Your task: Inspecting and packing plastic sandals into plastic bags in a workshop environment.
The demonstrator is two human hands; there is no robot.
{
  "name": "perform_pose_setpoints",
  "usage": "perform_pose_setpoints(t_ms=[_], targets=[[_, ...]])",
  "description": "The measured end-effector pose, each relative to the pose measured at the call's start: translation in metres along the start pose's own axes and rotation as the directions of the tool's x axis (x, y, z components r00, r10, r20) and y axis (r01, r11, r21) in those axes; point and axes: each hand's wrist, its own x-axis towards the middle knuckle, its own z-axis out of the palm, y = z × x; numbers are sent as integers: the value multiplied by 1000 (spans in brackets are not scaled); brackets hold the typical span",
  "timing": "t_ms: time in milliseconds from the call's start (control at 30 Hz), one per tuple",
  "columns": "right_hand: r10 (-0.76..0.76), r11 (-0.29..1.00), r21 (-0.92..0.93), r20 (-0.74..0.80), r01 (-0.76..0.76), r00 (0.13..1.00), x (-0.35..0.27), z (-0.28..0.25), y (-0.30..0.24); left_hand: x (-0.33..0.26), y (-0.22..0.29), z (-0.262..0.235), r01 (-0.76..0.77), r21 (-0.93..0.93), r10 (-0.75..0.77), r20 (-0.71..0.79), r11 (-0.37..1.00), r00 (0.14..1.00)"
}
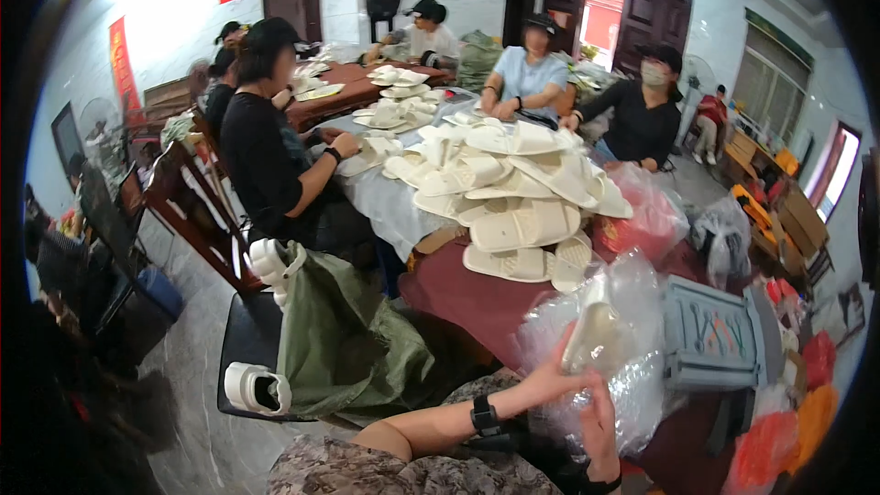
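Observation:
A cream slipper [594, 337] stands tilted over the near right of the table, sole side partly hidden by glare from clear plastic. My left hand [553, 378], a dark watch on its wrist, grips the slipper along its left edge. At its lower end, my right hand [600, 417] has its fingers closed and pressed against it. Whether this slipper is inside a bag I cannot tell. Clear plastic bags [632, 293] lie crumpled beneath and behind both hands. Just beyond, a large heap of cream slippers [527, 220] covers the table.
A grey tray [715, 332] lies right of the bags. Nearer left, a green sack [344, 330] and white slippers [257, 389] rest on a chair. Red bags [637, 211] sit beside the heap. Several people work around the tables; a wooden chair [197, 206] stands left.

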Motion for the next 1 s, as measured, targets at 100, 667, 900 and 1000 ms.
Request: perform_pose_setpoints(t_ms=[100,667,900,1000], targets=[[-6,1000,-7,-26,6,1000,7,2,-23,-3,-7,-21,132,-48,-133,-24,990,991],[150,699,-684,-147,-210,978,-7,-45,43,-67,163,-170,24,566,202,-333,824,921],[167,658,-704,-212,-269,963,-4,-42,40,-118,187,-275,682,710,68,-682,-174,728],[146,685,-689,-190,-238,971,-2,-33,39,-184,124,-390,756,638,-219,-766,-149,604]])
